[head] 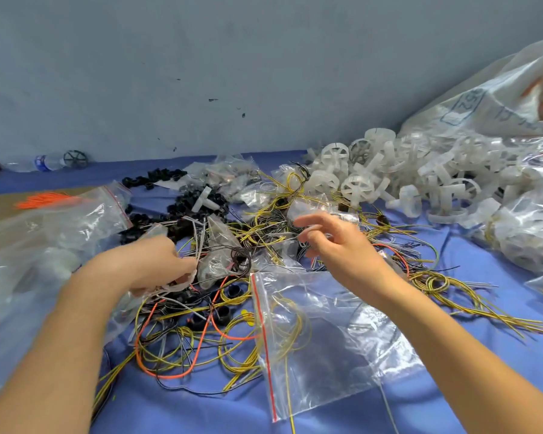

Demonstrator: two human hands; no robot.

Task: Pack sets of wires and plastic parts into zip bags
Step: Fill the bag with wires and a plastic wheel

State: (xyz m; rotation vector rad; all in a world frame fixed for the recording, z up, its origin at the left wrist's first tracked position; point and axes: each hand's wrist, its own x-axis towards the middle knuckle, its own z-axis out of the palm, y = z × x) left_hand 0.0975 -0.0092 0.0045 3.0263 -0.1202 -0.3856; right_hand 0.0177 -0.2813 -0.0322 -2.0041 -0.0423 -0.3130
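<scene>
A tangle of yellow, orange and black wires (pixel 201 339) covers the blue cloth in front of me. My left hand (pixel 151 264) grips a small clear zip bag (pixel 220 258) with dark wires inside, at the pile's middle. My right hand (pixel 336 242) hovers above the wires with fingers loosely curled and holds nothing I can make out. Below it lies a larger clear zip bag (pixel 320 339) with a red strip, yellow wire inside. White plastic wheel parts (pixel 405 180) are heaped at the back right. Black plastic rings (pixel 182 208) lie at the back centre.
A big clear sack (pixel 499 95) of parts leans on the wall at right. More filled bags (pixel 44 245) sit at left, near orange wires (pixel 44 200) on cardboard. A water bottle (pixel 41 162) lies by the wall. Bare blue cloth (pixel 483 277) shows at right.
</scene>
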